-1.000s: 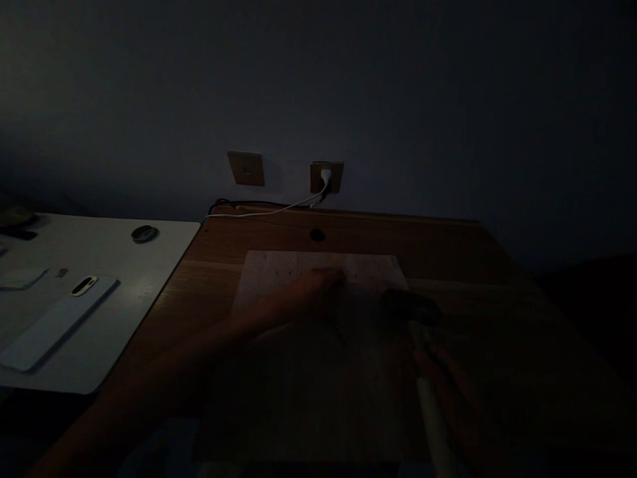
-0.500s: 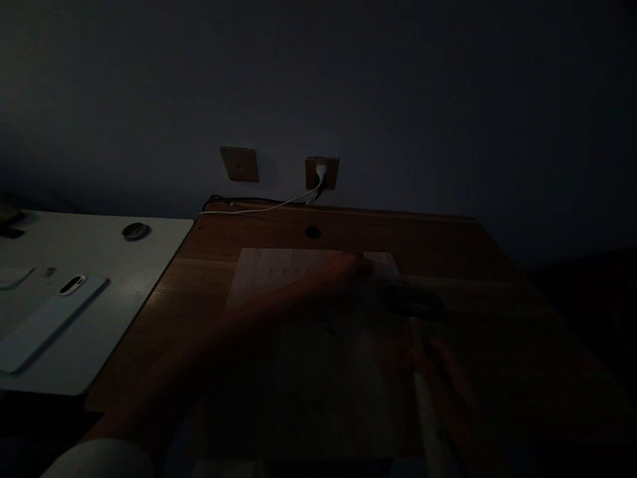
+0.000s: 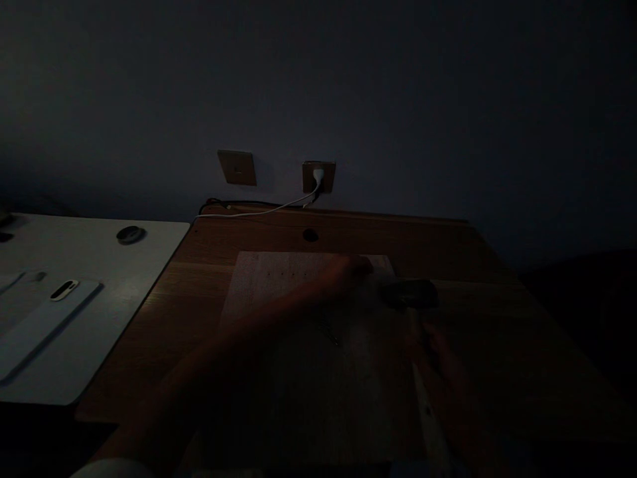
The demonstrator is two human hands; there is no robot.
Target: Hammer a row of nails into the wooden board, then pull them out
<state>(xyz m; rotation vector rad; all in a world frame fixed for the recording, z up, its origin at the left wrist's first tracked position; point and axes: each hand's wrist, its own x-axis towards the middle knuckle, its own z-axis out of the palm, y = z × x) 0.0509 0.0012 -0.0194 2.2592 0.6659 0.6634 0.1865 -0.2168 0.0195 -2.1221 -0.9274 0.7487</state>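
The whole scene is very dark. My left hand (image 3: 346, 271) reaches across to the far right part of a pale board (image 3: 253, 282); its fingers are pinched together, and what they hold is too dark to make out. My right hand (image 3: 440, 362) is wrapped around the light handle of a hammer (image 3: 411, 293). The dark hammer head hangs just right of the board, close to my left fingertips. A row of small dark dots, nails or holes, runs along the board's far left part. Several thin pieces that look like nails (image 3: 332, 335) lie near the board's middle.
The board rests on a brown wooden table (image 3: 189, 292) with a round dark hole (image 3: 310, 235). On the left, a white table (image 3: 164, 245) holds a phone (image 3: 54, 312) and a small round dish (image 3: 130, 234). A white cable (image 3: 263, 212) runs to a wall socket (image 3: 326, 178).
The hammer head has risen slightly and shifted a little left with my right hand. My left hand stays over the same part of the board. The whole view has shifted slightly.
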